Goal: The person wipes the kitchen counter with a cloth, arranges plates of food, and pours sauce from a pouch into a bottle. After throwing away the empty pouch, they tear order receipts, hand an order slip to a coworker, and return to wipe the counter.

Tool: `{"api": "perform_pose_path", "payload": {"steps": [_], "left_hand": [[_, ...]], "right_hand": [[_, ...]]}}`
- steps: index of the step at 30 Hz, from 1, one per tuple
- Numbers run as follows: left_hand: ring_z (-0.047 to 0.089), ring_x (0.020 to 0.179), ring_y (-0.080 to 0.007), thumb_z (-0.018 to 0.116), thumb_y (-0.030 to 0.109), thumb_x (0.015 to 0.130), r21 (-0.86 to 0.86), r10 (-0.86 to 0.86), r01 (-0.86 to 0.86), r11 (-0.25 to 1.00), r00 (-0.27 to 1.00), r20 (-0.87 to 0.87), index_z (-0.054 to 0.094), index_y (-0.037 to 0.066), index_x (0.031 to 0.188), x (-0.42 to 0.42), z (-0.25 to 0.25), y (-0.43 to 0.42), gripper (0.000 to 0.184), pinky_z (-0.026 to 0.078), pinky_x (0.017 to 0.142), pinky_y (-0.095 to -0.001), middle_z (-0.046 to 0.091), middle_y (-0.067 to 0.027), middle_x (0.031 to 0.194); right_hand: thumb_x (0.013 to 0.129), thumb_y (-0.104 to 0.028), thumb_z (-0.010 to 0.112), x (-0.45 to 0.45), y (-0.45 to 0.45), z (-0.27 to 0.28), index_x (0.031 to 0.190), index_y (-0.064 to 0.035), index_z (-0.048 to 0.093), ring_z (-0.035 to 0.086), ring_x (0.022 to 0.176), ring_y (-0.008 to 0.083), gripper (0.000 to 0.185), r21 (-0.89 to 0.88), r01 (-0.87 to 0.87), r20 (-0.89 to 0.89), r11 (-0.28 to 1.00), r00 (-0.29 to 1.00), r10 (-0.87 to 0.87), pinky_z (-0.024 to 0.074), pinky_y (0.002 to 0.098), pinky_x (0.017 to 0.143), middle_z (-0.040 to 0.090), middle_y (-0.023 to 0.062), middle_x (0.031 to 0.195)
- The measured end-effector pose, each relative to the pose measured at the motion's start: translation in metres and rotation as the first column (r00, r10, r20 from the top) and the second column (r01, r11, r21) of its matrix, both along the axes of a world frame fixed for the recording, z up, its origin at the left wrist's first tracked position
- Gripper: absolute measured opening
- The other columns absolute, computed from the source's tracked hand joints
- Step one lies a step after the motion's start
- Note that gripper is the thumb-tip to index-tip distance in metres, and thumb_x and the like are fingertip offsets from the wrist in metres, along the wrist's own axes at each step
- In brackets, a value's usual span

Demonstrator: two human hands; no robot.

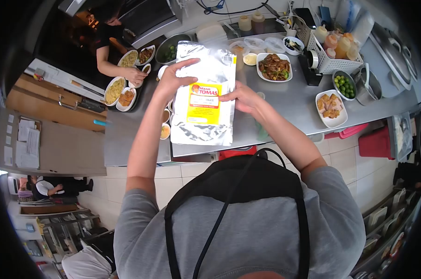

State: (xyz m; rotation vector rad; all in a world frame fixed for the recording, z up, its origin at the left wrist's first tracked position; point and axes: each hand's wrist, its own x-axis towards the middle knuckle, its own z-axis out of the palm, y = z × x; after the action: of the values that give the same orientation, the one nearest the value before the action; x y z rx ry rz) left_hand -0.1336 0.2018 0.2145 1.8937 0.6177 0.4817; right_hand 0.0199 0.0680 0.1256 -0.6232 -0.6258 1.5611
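A large silver foil sauce pouch [203,63] with a yellow and red "Mang Tomas" label is held up over the counter in front of me. My left hand [175,80] grips its left side, with the thumb on the front near the label and the fingers spread across the upper part. On the right edge, my right hand [242,97] pinches the pouch, its thumb or finger pointing onto the label. The other fingers are hidden behind the foil. Small cups, one holding something orange [165,131], stand just left of the pouch, partly covered by my arm.
A steel counter [289,118] runs across. A meat dish [274,68], a plate of fried pieces [331,109], a bowl of green citrus [344,86] and a bottle basket [335,65] stand right. At left, another person's hand [134,76] reaches among plates of rice [114,90].
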Motion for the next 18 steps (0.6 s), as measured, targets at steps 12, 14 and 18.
{"api": "perform_pose_path", "payload": {"steps": [12, 14, 18], "left_hand": [[0.052, 0.099, -0.0137, 0.065, -0.007, 0.06, 0.04, -0.119, 0.141, 0.989, 0.932, -0.342, 0.057, 0.01, 0.109, 0.058, 0.061, 0.042, 0.053, 0.039, 0.085, -0.0225, 0.054, -0.0061, 0.113], [0.051, 0.1, -0.0138, 0.066, -0.006, 0.06, 0.027, -0.126, 0.147, 0.989, 0.917, -0.38, 0.057, 0.009, 0.11, 0.064, 0.067, 0.045, 0.054, 0.038, 0.087, -0.0227, 0.053, -0.0058, 0.115], [0.051, 0.102, -0.0138, 0.065, -0.006, 0.059, -0.013, -0.135, 0.144, 0.989, 0.888, -0.44, 0.056, 0.01, 0.111, 0.071, 0.073, 0.051, 0.055, 0.038, 0.089, -0.0232, 0.052, -0.0048, 0.116]], "right_hand": [[0.072, 0.01, 0.053, -0.011, 0.036, 0.01, 0.12, 0.0015, 0.037, 0.046, 0.108, 0.0253, 0.052, 0.13, 0.025, -0.5, 0.991, 0.865, 0.044, 0.0345, 0.0384, 0.095, 0.046, 0.0148, 0.118], [0.078, 0.002, 0.051, -0.013, 0.04, 0.012, 0.121, 0.0011, 0.035, 0.045, 0.109, 0.0241, 0.046, 0.128, 0.013, -0.549, 0.992, 0.834, 0.06, 0.0331, 0.0388, 0.096, 0.045, 0.0136, 0.118], [0.082, 0.001, 0.045, -0.015, 0.045, 0.016, 0.122, 0.0009, 0.033, 0.044, 0.11, 0.0246, 0.042, 0.104, -0.004, -0.652, 0.995, 0.755, 0.071, 0.033, 0.0384, 0.096, 0.044, 0.0136, 0.12]]}}
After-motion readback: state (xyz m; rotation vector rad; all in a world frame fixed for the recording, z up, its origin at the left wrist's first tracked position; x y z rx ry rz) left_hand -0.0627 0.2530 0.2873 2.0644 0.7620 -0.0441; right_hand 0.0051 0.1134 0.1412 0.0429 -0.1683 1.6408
